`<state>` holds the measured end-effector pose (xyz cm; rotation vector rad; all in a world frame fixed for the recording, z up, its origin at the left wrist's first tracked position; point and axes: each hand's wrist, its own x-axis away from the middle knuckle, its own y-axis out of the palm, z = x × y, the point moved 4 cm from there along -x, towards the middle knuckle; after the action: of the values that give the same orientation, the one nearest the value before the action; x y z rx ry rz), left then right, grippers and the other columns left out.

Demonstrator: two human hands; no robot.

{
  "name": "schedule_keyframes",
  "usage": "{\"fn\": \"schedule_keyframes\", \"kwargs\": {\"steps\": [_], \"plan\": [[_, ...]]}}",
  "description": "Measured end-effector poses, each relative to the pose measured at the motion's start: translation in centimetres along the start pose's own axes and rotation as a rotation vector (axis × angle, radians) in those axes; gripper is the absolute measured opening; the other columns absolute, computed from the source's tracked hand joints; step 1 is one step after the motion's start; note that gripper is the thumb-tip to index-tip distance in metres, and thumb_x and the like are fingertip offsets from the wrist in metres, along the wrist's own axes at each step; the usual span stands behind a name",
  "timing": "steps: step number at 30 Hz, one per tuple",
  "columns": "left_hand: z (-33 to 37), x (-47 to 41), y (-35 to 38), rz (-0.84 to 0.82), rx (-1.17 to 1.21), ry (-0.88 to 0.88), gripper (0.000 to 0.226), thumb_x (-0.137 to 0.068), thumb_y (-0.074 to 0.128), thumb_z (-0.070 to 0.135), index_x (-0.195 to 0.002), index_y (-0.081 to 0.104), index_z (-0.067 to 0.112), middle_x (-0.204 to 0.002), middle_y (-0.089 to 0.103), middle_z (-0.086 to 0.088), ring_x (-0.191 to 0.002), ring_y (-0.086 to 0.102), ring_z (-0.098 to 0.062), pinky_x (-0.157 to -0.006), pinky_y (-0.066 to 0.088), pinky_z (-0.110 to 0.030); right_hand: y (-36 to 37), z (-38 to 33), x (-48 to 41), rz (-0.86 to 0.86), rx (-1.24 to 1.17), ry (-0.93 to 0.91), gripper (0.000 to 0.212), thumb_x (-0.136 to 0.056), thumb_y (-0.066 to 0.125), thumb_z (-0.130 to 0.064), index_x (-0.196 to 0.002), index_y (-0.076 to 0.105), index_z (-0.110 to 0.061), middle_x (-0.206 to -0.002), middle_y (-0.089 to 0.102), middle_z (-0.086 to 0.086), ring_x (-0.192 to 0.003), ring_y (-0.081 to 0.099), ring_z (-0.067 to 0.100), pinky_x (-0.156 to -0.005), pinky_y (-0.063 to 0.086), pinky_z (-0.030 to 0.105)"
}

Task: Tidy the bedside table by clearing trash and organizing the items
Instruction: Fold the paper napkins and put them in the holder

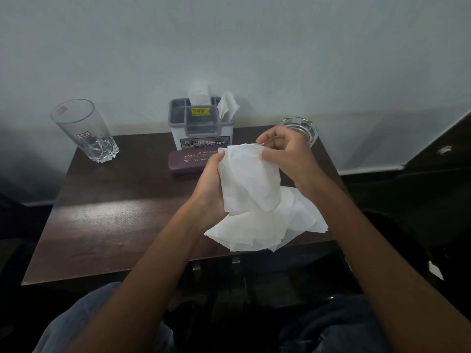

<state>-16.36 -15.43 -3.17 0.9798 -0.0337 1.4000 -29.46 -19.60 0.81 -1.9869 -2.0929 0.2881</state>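
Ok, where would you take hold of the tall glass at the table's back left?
Probably wrap the tall glass round its smooth middle, from the front: it stands upright, the wall is close behind, and its base is faceted.

pale grey wall, dark wooden table, white skirting at right.

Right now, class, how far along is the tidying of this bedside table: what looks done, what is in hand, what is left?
Done, it seems: glass, organizer with tucked tissues, case and ashtray sit along the table's back. In hand: left hand and right hand pinch a white tissue. Left: the loose tissues beneath them, near the front edge, not yet cleared.
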Motion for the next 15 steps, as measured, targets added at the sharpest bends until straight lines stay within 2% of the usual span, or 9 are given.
{"fn": "schedule_keyframes", "kwargs": {"steps": [6, 9, 11, 13, 15], "plan": [[-0.1, -0.1, -0.2, -0.007, -0.047, -0.008, 0.052, -0.088, 0.039, 0.062, -0.094, 0.068, 0.02, -0.077, 0.075, -0.001, -0.066, 0.071, -0.017, -0.057, 0.056, -0.027, 1.0, 0.4, -0.4, 0.068, 0.081, -0.004, 0.023, -0.071, 0.055, 0.008, -0.083, 0.062, -0.01, -0.077, 0.062, 0.017, -0.068, 0.051, 0.018, -0.065, 0.04, 0.026], [0.0, 0.1, -0.4, 0.017, -0.133, -0.009, 0.032, -0.088, 0.051, 0.047, -0.092, 0.068, 0.02, -0.076, 0.073, 0.001, -0.065, 0.07, -0.016, -0.053, 0.053, -0.023, 1.3, 0.6, -0.5, 0.061, 0.12, -0.025, 0.024, -0.07, 0.055, 0.007, -0.085, 0.064, -0.01, -0.08, 0.064, 0.021, -0.068, 0.053, 0.018, -0.066, 0.042, 0.027], [-0.1, 0.2, -0.7, 0.077, -0.208, -0.011, 0.018, -0.088, 0.056, 0.033, -0.092, 0.065, 0.018, -0.074, 0.071, 0.001, -0.066, 0.067, -0.017, -0.05, 0.051, -0.022, 1.4, 0.7, -0.6, 0.045, 0.13, -0.032, 0.023, -0.072, 0.056, 0.006, -0.086, 0.064, -0.011, -0.073, 0.062, 0.01, -0.064, 0.051, 0.014, -0.063, 0.041, 0.025], [-0.1, 0.2, -1.0, 0.156, -0.217, -0.007, 0.012, -0.09, 0.056, 0.026, -0.093, 0.062, 0.015, -0.081, 0.068, -0.001, -0.072, 0.064, -0.02, -0.056, 0.05, -0.028, 1.0, 0.8, -0.8, 0.067, 0.121, -0.035, 0.019, -0.077, 0.058, 0.002, -0.087, 0.063, -0.013, -0.071, 0.059, 0.003, -0.063, 0.051, 0.011, -0.065, 0.043, 0.022], [0.4, 0.1, -1.5, 0.234, -0.164, 0.046, 0.012, -0.093, 0.053, 0.021, -0.096, 0.06, 0.012, -0.087, 0.066, -0.003, -0.078, 0.063, -0.022, -0.067, 0.052, -0.035, 0.2, 1.2, -1.1, 0.117, 0.1, -0.01, 0.015, -0.078, 0.059, -0.001, -0.085, 0.063, -0.013, -0.074, 0.061, 0.006, -0.066, 0.055, 0.015, -0.069, 0.046, 0.026]]}}
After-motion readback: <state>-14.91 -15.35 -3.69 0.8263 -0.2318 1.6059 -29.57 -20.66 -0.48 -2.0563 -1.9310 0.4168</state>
